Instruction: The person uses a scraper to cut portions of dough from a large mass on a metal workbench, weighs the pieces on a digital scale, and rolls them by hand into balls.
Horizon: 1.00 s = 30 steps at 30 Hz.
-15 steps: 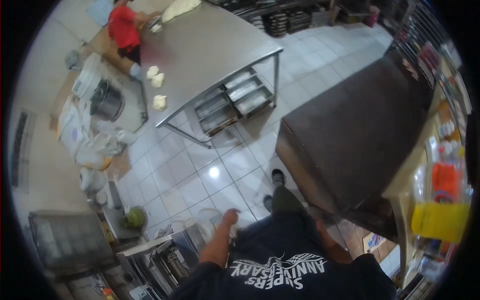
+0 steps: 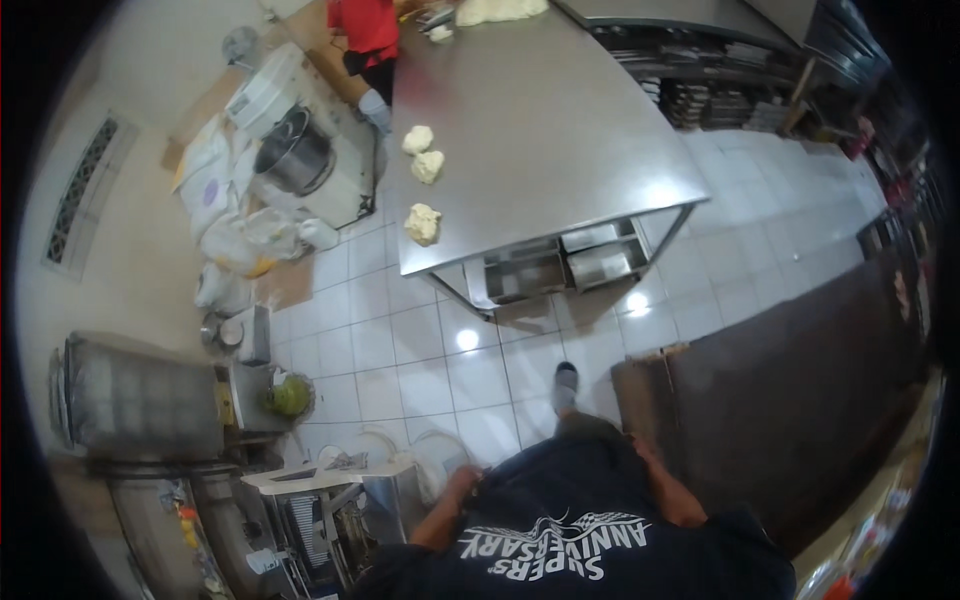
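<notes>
My left hand [image 2: 465, 482] hangs beside my dark shirt [image 2: 555, 500], near a pale-topped metal machine [image 2: 280, 480]; its fingers are small and partly hidden, so their grip is unclear. My right hand [image 2: 640, 452] is at my other side by the dark, flat-topped block [image 2: 760, 390], its fingers hidden. Ahead stands a steel table [image 2: 540, 120] with three dough lumps [image 2: 423, 224] along its left side and a long dough piece [image 2: 500, 11] at the far end.
A person in red [image 2: 365, 30] stands at the table's far left. A mixer with a steel bowl [image 2: 295, 150] and white sacks [image 2: 210, 190] are at left, above a tiled floor [image 2: 420, 370]. Metal pans [image 2: 605, 260] sit under the table; stacked trays [image 2: 690, 100] lie beyond it.
My view has swung, so the table now sits more centrally and the dark block lower. My feet have shifted as in a step. My left hand is slightly lower in the picture.
</notes>
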### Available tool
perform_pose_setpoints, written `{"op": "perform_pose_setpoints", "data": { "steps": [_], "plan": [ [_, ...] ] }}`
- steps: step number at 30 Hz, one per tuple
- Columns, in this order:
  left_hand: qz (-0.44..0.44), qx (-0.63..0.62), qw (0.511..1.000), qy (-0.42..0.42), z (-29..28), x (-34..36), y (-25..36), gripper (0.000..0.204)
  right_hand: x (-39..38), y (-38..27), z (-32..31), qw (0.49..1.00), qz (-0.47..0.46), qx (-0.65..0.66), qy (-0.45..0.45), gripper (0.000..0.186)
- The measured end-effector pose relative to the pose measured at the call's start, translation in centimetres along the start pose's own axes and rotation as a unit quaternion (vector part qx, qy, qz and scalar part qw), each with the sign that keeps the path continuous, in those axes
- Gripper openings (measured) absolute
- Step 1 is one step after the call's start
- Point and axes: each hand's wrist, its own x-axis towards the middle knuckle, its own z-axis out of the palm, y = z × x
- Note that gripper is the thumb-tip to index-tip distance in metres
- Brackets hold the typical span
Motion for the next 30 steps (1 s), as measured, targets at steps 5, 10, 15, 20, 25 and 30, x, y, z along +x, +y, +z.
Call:
{"op": "perform_pose_setpoints", "data": {
  "steps": [5,10,15,20,25,30],
  "plan": [
    [-0.026,0.105,0.990,0.085,-2.7,3.9,4.3,0.029,5.8,-20.4,-1.7,0.993,0.082,0.027,0.076,0.033],
    [0.002,0.085,0.962,0.260,-8.0,9.9,12.3,0.030,10.4,-30.1,-3.1,0.997,0.071,0.038,0.013,0.036],
    [0.028,0.012,0.950,0.311,-13.8,16.1,18.9,0.026,11.6,-39.9,-2.9,0.999,0.006,-0.049,0.012,0.037],
    [0.220,0.015,0.882,0.415,-25.0,21.4,31.1,0.023,15.0,-45.5,-0.8,0.991,-0.098,-0.083,0.039,0.035],
    [0.225,0.197,0.845,0.444,-35.8,27.3,40.0,0.072,17.6,-53.3,1.9,0.983,-0.161,-0.081,0.046,0.036],
    [0.292,0.338,0.853,0.271,-43.0,34.7,41.3,0.103,20.0,-62.7,5.0,0.973,-0.211,-0.077,0.054,0.038]
  ]
}}
